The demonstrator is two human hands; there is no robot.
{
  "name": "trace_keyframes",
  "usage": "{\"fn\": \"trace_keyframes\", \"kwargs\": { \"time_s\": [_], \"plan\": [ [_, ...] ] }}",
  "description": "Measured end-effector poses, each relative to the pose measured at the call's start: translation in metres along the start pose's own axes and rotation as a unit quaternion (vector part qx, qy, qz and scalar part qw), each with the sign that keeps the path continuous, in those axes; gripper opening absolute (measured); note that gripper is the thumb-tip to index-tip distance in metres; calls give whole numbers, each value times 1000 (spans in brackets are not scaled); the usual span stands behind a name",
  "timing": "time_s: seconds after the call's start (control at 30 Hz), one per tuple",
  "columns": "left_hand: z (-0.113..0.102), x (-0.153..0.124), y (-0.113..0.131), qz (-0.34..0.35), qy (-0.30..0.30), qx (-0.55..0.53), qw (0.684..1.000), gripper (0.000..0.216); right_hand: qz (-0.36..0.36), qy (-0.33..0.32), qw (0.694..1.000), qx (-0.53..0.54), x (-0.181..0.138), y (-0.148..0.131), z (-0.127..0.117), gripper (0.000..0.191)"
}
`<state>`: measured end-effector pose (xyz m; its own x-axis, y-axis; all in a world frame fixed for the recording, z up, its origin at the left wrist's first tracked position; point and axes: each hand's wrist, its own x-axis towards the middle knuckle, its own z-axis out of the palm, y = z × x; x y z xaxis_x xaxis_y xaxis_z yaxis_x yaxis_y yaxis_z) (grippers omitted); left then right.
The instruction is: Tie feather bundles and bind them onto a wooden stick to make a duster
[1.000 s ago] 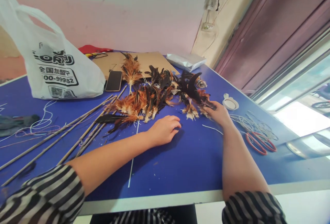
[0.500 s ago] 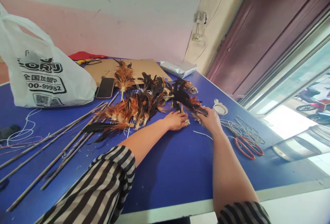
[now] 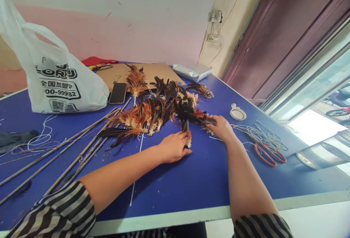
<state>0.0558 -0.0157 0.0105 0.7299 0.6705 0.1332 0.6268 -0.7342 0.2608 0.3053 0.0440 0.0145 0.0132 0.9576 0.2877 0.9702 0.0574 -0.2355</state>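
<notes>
Left hand (image 3: 173, 147) has its fingers curled over a small feather bunch (image 3: 188, 134) on your blue worktop (image 3: 197, 183)! Your right hand (image 3: 222, 130) pinches a darker bunch (image 3: 201, 118), right beside the main feather pile (image 3: 153, 112).

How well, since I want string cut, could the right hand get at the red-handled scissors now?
Probably yes: the scissors' red handles lie uncovered nearby, though the right hand, holding dark feathers, would need freeing.
</notes>
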Motion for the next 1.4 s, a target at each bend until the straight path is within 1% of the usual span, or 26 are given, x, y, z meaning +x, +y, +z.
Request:
{"fn": "trace_keyframes", "kwargs": {
  "time_s": [0.1, 0.2, 0.3, 0.43, 0.47, 0.5, 0.57, 0.6, 0.63, 0.67, 0.7, 0.73, 0.77, 0.8, 0.83, 0.87, 0.93, 1.0, 1.07, 1.17, 1.23, 1.3, 1.4],
  "plan": [
    [-2, -11, -2, -11, 5, -2, 1000, 52, -30, -24, 999, 15, 0, -7, 1, 36],
    [-4, -14, -2, -14, 17, -6, 1000, 52, -34, -14, 999, 12, 0, -10, -2, 36],
    [-6, -17, 0, -4, 31, -7, 999, 49, -8, -7, 1000, 8, -1, -7, -7, 36],
    [-8, -25, 2, 1, 33, 0, 999, 45, 43, -61, 997, -11, -3, -8, -14, 40],
    [-8, -27, 2, 1, 30, 1, 1000, 44, 47, -63, 997, -20, -5, -10, -17, 42],
    [-8, -29, 1, 2, 29, 2, 1000, 43, 43, -51, 997, -28, -7, -15, -21, 45],
    [-7, -33, -1, 4, 30, -1, 1000, 40, 12, 2, 1000, -25, -12, -28, -32, 47],
    [-6, -34, -2, 3, 33, -5, 999, 39, -14, 25, 1000, -8, -15, -37, -38, 45],
    [-5, -35, -3, 4, 39, -9, 999, 38, -43, 32, 998, 19, -19, -46, -44, 40],
    [-4, -37, -4, 6, 47, -15, 999, 38, -75, 14, 996, 52, -23, -56, -49, 34],
    [-3, -38, -5, 12, 60, -21, 998, 37, -105, -30, 990, 84, -27, -65, -53, 28],
    [-2, -39, -7, 21, 75, -29, 997, 36, -134, -89, 981, 112, -31, -73, -56, 24],
    [-2, -40, -9, 29, 96, -39, 994, 34, -157, -146, 968, 130, -34, -81, -57, 21],
    [-3, -40, -13, 33, 119, -49, 991, 32, -172, -188, 957, 136, -37, -87, -57, 19],
    [-5, -40, -17, 29, 145, -58, 987, 30, -179, -211, 952, 133, -39, -91, -55, 19],
    [-8, -39, -22, 19, 168, -64, 984, 29, -180, -218, 951, 124, -40, -95, -52, 19],
    [-16, -34, -35, -21, 195, -51, 979, 29, -177, -218, 954, 105, -40, -100, -46, 21],
    [-25, -24, -50, -69, 174, 9, 982, 28, -189, -234, 949, 96, -41, -104, -42, 24],
    [-33, -11, -63, -104, 131, 89, 982, 28, -207, -248, 943, 85, -41, -107, -39, 29],
    [-39, 12, -77, -118, 70, 165, 977, 29, -205, -247, 947, 33, -42, -110, -36, 40],
    [-39, 26, -81, -120, 35, 180, 976, 30, -195, -252, 948, -16, -42, -110, -32, 49],
    [-39, 36, -82, -121, 15, 182, 976, 29, -192, -255, 946, -55, -42, -109, -27, 56],
    [-40, 37, -79, -119, 20, 179, 976, 24, -202, -247, 946, -58, -41, -107, -22, 58]
  ]
}}
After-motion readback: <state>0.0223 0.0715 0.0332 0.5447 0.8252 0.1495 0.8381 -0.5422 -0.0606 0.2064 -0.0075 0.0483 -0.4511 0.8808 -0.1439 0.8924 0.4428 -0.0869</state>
